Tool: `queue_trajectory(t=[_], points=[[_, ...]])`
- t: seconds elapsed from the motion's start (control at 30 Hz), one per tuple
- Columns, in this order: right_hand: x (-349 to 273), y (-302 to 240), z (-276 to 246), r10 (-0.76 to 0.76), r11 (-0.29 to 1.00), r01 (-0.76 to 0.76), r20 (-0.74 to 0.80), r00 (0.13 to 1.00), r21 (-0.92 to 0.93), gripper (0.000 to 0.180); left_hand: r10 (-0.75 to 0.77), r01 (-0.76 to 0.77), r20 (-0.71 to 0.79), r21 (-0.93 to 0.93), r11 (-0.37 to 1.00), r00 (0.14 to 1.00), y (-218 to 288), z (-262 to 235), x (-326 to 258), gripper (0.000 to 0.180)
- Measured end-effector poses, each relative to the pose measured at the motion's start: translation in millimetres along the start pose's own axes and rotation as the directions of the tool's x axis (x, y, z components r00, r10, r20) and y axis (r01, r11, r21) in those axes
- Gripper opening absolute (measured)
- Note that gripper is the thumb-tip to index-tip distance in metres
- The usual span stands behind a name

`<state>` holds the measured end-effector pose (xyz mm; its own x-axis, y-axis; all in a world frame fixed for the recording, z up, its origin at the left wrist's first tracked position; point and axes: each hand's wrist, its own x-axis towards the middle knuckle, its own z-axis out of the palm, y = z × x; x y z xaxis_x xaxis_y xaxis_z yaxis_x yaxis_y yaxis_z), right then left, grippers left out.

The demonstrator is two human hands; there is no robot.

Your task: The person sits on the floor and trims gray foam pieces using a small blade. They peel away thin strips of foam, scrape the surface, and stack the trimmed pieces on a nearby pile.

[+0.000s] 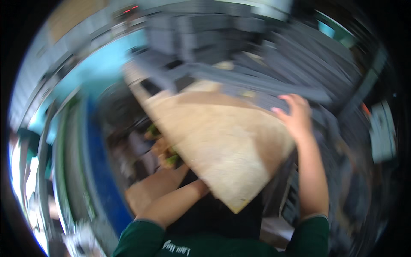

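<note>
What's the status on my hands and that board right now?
Right hand on far edge of board, by dark trays. Left hand hidden under board, grip unclear. Frame blurred; nothing seen blocking.

Right hand (pixel 294 116) grips wooden board (pixel 218 141) far edge; view blurred.

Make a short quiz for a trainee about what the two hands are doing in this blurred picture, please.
1. True or false: the right hand rests at the far edge of the tilted wooden board.
2. Where does the left forearm go? A) under the board B) onto the dark grey trays
3. What colour are the sleeves?

Key: 1 true. 2 A; the left hand itself is hidden. 3 dark green.
</note>
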<state>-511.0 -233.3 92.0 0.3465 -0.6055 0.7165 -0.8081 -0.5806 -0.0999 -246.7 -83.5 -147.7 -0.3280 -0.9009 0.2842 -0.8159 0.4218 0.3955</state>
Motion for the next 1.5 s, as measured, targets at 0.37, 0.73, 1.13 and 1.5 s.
queue_trajectory(t=[0.37,0.73,1.13,1.5], points=[[46,45,91,0.236,0.926,-0.129,0.276,0.932,-0.354,0.080,-0.095,0.113,-0.235,0.064,0.991,0.967,-10,5,-26,0.072],[-13,-36,59,-0.407,0.904,0.385,0.101,0.908,0.188,0.050,-0.244,0.229,0.130,0.121,0.966,0.961,54,-33,-95,0.064],[18,-174,-90,-0.637,0.621,0.334,0.208,0.742,0.709,0.048,0.294,0.337,-0.943,0.329,0.882,0.153,179,-284,-268,0.089],[-27,-294,-170,-0.722,0.599,0.582,0.057,0.689,0.550,0.060,0.292,0.357,-0.904,0.396,0.846,0.311,192,-396,-374,0.051]])
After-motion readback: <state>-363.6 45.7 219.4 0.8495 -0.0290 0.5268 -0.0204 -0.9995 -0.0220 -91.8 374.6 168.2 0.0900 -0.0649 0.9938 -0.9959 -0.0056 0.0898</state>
